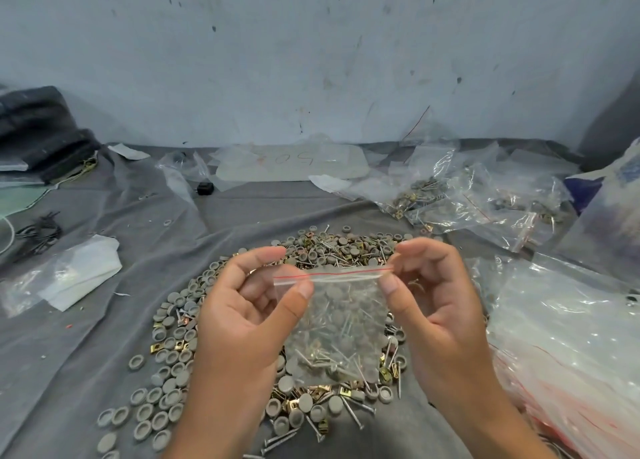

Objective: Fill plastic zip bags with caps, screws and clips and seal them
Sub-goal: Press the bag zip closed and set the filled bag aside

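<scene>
A small clear zip bag [337,334] with a red line along its top hangs in the air between my hands, holding grey caps, silver screws and brass clips. My left hand [249,306] pinches the left end of the zip strip between thumb and forefinger. My right hand [429,299] pinches the right end the same way. Below the bag lies a wide pile of loose grey caps [173,361], screws [353,410] and brass clips [159,347] on the grey cloth [86,337].
Filled clear bags [460,195] lie at the back right. A stack of unused zip bags [568,361] sits at the right. Crumpled plastic [69,278] lies at the left, a dark bundle [38,129] at the far left, and a flat plastic sheet [294,164] against the wall.
</scene>
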The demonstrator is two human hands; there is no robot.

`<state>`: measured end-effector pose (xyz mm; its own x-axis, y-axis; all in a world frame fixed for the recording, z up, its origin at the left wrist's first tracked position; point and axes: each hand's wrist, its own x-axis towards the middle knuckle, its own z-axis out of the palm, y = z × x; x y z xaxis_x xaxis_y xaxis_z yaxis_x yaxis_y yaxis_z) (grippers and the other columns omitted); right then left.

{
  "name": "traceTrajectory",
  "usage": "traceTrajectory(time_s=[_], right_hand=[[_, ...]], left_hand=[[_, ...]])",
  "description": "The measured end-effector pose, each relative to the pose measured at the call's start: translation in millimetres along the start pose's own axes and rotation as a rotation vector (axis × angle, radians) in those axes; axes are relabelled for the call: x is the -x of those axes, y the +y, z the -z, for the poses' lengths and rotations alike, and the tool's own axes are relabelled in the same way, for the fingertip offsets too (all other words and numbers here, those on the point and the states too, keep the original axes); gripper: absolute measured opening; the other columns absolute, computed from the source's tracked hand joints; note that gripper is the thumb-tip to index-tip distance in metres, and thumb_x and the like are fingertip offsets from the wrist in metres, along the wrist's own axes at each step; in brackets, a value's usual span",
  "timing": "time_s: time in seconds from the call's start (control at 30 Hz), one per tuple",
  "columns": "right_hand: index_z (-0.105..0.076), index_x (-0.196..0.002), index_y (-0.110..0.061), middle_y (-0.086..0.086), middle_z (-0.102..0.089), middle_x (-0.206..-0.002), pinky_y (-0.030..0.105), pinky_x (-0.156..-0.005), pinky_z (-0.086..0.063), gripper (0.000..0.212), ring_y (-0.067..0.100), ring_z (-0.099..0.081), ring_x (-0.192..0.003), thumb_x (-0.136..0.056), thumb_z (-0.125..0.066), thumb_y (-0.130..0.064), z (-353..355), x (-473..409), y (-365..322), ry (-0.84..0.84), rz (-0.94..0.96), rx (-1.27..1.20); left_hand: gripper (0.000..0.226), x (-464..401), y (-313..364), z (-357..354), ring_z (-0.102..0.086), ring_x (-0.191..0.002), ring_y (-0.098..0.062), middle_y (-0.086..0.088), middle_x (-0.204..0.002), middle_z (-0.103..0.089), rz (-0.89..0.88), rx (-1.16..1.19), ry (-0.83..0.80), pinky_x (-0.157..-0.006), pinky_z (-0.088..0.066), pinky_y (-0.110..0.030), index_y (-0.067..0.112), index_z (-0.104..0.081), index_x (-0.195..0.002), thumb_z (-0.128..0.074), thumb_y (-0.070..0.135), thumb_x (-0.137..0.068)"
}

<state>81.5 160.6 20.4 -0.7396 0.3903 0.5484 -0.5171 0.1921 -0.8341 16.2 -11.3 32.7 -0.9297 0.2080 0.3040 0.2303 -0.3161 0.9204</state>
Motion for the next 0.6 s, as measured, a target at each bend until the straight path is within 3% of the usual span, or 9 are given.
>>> traceTrajectory(time_s=[0.4, 0.6], right_hand=[[-0.059, -0.112, -0.040, -0.002, -0.069, -0.100, 0.027, -0.079, -0.053, 0.025, 0.016, -0.065, -0.092, -0.091, -0.070, -0.032, -6, 4, 1, -0.008, -0.025, 0.016], [-0.059, -0.119, -0.038, -0.001, -0.068, -0.101, 0.018, -0.072, -0.054, 0.029, 0.012, -0.065, -0.091, -0.093, -0.071, -0.031, -8, 8, 1, -0.076, -0.076, -0.009]], left_hand=[[0.046, 3, 5, -7, -0.073, -0.089, -0.013, -0.004, -0.099, -0.076, 0.025, -0.058, -0.081, -0.069, -0.058, -0.020, 0.036, -0.068, -0.105, -0.088, 0.032, -0.063], [0.043, 7, 8, -12, -0.074, -0.080, -0.014, -0.004, -0.092, -0.077, 0.022, -0.156, -0.123, -0.061, -0.055, -0.020, 0.040, -0.064, -0.106, -0.086, 0.030, -0.071]])
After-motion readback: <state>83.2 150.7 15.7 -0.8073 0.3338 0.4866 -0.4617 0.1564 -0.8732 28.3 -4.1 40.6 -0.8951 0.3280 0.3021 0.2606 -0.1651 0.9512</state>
